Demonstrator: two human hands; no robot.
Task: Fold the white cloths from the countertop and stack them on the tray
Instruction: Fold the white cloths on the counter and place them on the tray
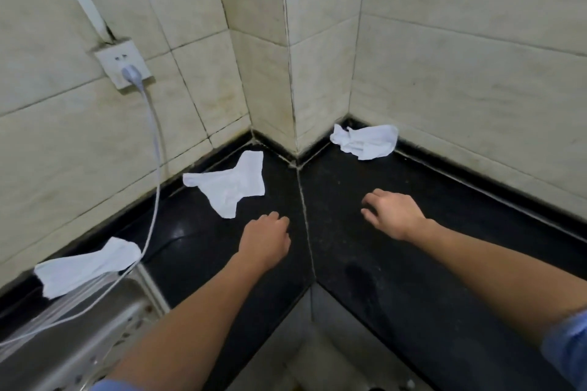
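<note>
Three white cloths lie crumpled on the black countertop (413,279). One cloth (230,182) lies near the inner wall corner, just beyond my left hand (265,240). A second cloth (365,140) sits against the wall at the far right corner. The third cloth (84,267) lies at the left, partly over the edge of a steel tray (73,340). My left hand hovers over the counter with fingers curled and nothing in it. My right hand (392,214) is spread above the counter, empty, short of the far cloth.
Tiled walls close the corner on both sides. A wall socket (124,65) holds a plug whose white cable (154,168) hangs down across the counter and over the tray. The counter's front edge drops to the floor (305,343) below.
</note>
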